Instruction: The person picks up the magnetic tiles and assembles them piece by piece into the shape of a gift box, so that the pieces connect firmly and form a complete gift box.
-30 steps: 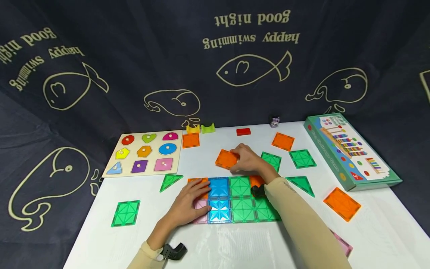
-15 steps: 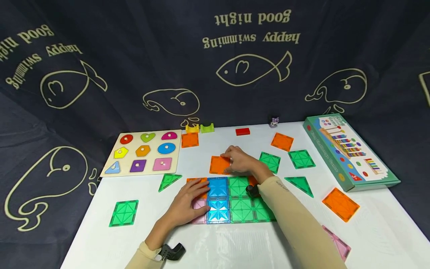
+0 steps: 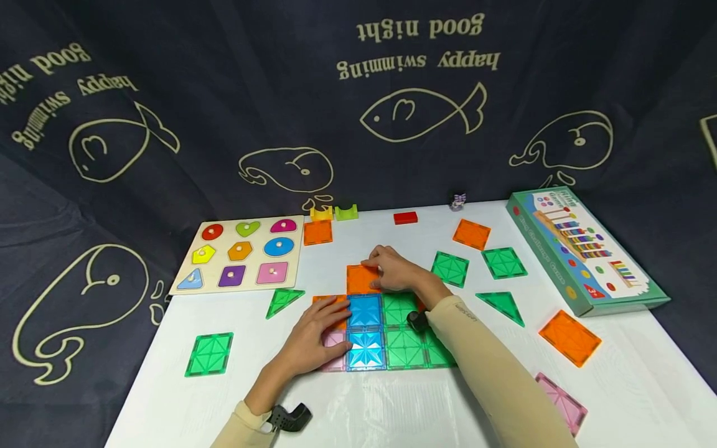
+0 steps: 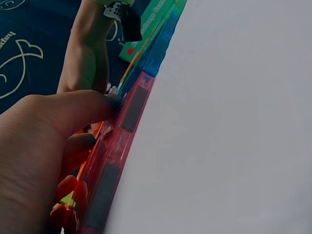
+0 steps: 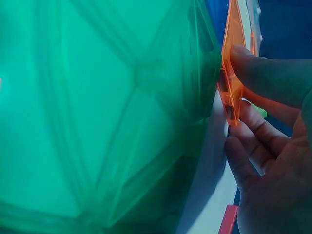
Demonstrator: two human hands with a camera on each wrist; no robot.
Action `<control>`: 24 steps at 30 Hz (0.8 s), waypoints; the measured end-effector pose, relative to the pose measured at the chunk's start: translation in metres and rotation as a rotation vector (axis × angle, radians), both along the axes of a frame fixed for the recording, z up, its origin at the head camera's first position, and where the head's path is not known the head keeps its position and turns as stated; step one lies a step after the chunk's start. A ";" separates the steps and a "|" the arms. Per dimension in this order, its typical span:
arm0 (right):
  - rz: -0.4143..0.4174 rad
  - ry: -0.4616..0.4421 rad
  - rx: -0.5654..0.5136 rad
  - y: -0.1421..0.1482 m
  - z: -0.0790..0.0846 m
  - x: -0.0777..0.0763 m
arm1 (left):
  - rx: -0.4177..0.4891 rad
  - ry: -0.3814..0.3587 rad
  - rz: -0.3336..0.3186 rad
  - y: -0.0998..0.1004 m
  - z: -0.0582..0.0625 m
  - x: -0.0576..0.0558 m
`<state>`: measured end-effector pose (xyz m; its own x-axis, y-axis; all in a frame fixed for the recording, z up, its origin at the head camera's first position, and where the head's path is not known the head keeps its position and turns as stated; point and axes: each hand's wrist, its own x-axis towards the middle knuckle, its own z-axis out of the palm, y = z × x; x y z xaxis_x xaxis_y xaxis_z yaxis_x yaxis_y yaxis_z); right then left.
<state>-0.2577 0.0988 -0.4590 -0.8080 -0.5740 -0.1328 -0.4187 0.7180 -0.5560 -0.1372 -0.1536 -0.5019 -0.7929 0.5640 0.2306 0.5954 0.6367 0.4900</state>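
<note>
Translucent magnetic tiles lie flat and joined in two rows: a blue tile point(image 3: 365, 310), green tiles point(image 3: 404, 347), a pink tile point(image 3: 334, 339) and orange ones. My left hand point(image 3: 316, 336) rests on the left end of this block, fingers spread over an orange tile point(image 3: 329, 303) and the pink one. Above the upper blue tile, my right hand point(image 3: 394, 269) pinches an orange square tile point(image 3: 360, 280) by its right side. That tile's lower edge meets the block's top edge. The right forearm hides part of the block's right end.
A shape puzzle board point(image 3: 238, 256) lies at back left, a green game box point(image 3: 582, 252) at right. Loose tiles surround the block: a green square point(image 3: 210, 354), a green triangle point(image 3: 283, 302), an orange square point(image 3: 571, 337). A red block point(image 3: 406, 218) sits at the back.
My right hand has carried the orange tile left and toward me, turning it straight, until it meets the block above the blue tile. The left hand stays in place.
</note>
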 end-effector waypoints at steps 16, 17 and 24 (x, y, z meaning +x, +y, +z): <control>-0.094 -0.019 -0.120 0.019 0.004 -0.002 | -0.003 -0.018 0.003 0.000 0.000 0.001; -0.104 -0.024 -0.130 0.023 0.004 -0.002 | -0.003 -0.015 0.002 0.000 0.000 0.000; -0.176 -0.035 -0.152 0.052 0.011 0.002 | 0.019 -0.008 0.004 -0.001 0.000 0.002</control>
